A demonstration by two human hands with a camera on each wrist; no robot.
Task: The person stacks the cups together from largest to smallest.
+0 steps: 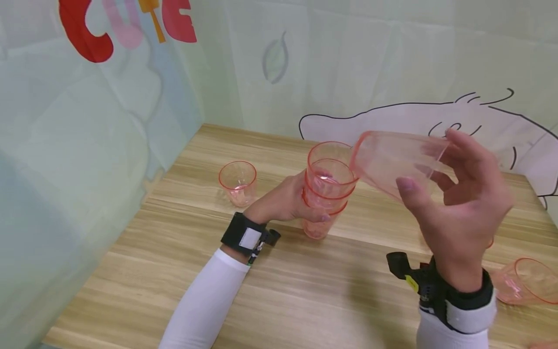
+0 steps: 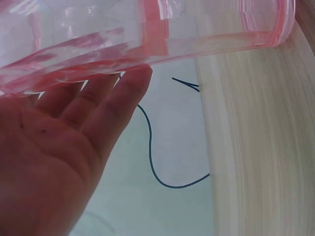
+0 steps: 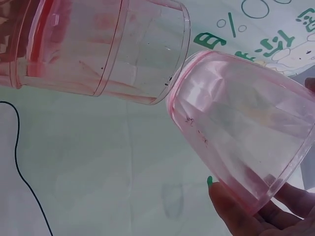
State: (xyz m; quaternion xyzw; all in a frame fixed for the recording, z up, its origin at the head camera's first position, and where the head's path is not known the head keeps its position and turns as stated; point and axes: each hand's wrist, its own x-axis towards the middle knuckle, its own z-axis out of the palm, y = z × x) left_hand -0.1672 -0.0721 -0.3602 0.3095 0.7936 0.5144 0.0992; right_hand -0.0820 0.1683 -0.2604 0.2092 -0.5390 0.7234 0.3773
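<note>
My left hand (image 1: 296,198) grips a stack of nested clear pink plastic cups (image 1: 320,228), which stands upright over the wooden table. In the left wrist view the fingers (image 2: 123,98) lie along the side of the cups. A single clear pink cup (image 1: 392,160) is in my right hand (image 1: 466,203), held by its base between thumb and fingers. That cup is tilted, with its rim toward the left, right at the rim of the stack. The right wrist view shows the single cup (image 3: 241,128) with its rim beside the stack's top cup (image 3: 152,49).
Another pink cup (image 1: 237,184) stands upright on the wooden table (image 1: 174,261) left of the stack. At the right a cup (image 1: 529,281) lies on its side, and parts of others show behind the right hand and at the lower right corner. A printed backdrop (image 1: 370,63) hangs behind the table.
</note>
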